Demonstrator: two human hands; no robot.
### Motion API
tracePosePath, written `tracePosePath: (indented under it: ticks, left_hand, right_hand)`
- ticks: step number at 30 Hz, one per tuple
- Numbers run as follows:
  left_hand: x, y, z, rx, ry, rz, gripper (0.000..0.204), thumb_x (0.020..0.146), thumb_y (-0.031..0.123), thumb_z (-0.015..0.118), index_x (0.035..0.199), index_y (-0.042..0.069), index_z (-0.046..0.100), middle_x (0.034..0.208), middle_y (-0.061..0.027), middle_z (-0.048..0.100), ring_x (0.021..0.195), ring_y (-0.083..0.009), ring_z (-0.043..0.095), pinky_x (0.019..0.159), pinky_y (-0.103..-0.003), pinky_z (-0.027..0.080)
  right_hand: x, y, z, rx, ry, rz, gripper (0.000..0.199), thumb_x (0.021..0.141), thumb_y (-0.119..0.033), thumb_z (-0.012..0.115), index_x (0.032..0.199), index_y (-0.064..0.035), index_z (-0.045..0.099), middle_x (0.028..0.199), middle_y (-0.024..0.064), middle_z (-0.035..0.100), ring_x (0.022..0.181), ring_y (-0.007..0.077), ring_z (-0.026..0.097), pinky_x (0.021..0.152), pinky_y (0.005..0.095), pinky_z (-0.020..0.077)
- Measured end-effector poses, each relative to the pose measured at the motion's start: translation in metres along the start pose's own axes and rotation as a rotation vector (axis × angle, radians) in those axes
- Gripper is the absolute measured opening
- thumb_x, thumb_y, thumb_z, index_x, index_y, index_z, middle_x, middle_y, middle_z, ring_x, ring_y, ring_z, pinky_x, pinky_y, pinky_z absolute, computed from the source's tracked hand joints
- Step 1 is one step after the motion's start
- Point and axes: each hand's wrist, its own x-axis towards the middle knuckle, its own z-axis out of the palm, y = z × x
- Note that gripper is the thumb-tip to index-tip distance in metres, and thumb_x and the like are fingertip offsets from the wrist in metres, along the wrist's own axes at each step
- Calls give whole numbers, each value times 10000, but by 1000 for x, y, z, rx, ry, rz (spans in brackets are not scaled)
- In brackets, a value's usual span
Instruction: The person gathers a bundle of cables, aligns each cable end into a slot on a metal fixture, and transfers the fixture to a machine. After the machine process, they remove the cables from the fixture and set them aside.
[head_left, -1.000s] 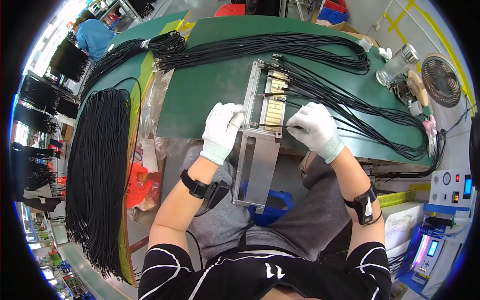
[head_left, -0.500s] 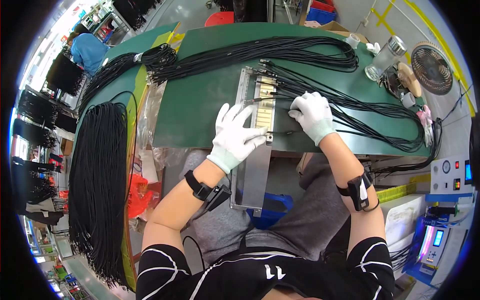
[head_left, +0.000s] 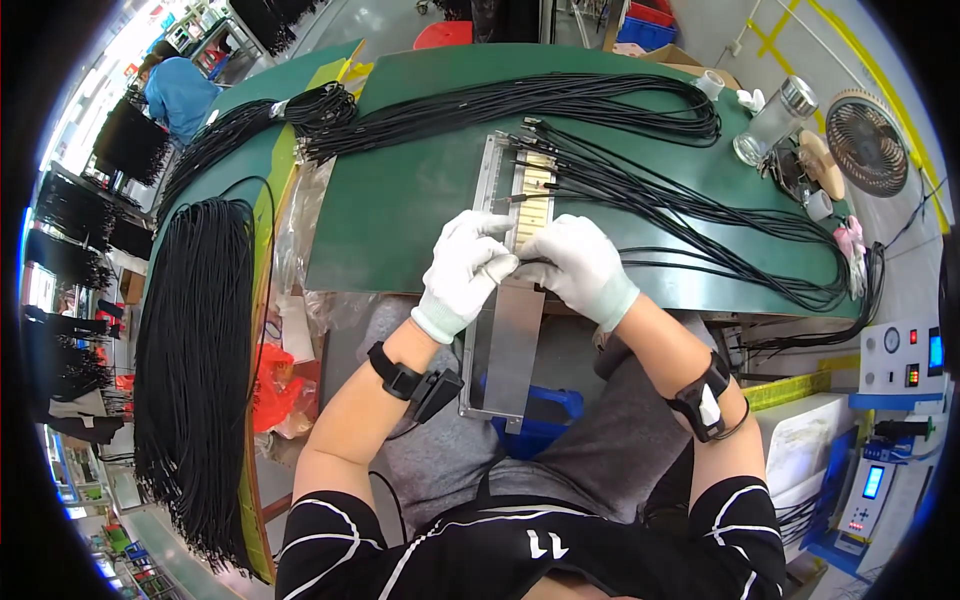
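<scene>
White-gloved, my left hand (head_left: 462, 268) and my right hand (head_left: 578, 265) meet at the near end of a slotted pale-yellow block (head_left: 534, 215). My right fingers are closed round a thin black cable (head_left: 655, 264), which trails off to the right over the table. My left thumb and forefinger pinch close to the same cable's end; the tip itself is mostly hidden between the gloves. The block sits on a long metal plate (head_left: 512, 350) that juts past the table's near edge over my lap. Further up, several black cables (head_left: 620, 190) reach the block with their ends.
Across the back of the green table (head_left: 390, 230) lies a long bundle of black cables (head_left: 520, 97). Another thick bundle (head_left: 195, 370) hangs at the left. A glass bottle (head_left: 775, 122) and a small fan (head_left: 867, 145) stand back right. Far left is another person (head_left: 178, 95).
My right hand has come left and nearer to me, meeting my left hand at the block's near end. The left hand's spread fingers have drawn together into a pinch.
</scene>
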Motion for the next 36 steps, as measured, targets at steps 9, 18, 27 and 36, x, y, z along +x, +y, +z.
tracePosePath:
  ticks: [9, 18, 27, 36]
  left_hand:
    - [-8, -3, -3, -101, -71, -197, 112, 862, 108, 664, 803, 15, 684, 1168, -177, 656, 1153, -303, 551, 983, -389, 431]
    - [-4, -11, -17, 260, 29, -165, 139, 855, 152, 695, 786, 34, 672, 1042, -124, 695, 1015, -312, 611, 936, -423, 454]
    - [-22, -27, -2, 139, 145, -302, 147, 919, 203, 649, 977, 79, 705, 999, -89, 708, 1007, -292, 632, 1055, -473, 405]
    - [-17, -26, -10, 132, 79, -305, 195, 896, 240, 673, 1046, 129, 732, 1169, -142, 668, 1122, -347, 589, 1088, -490, 377]
  right_hand:
    - [-2, -1, 14, -266, 69, -123, 201, 768, -289, 750, 793, -130, 630, 775, 36, 657, 798, 274, 625, 707, 406, 457]
    - [-12, 23, -7, -87, 36, 135, 111, 789, -199, 746, 833, -119, 684, 742, 38, 645, 772, 263, 607, 711, 389, 463]
    - [-16, 23, -12, -261, -42, 112, 88, 786, -190, 738, 816, -122, 692, 742, 44, 655, 755, 269, 610, 709, 391, 475]
    - [-9, 23, -5, -319, -52, 74, 97, 801, -255, 696, 766, -165, 685, 710, 31, 651, 740, 259, 633, 704, 391, 488]
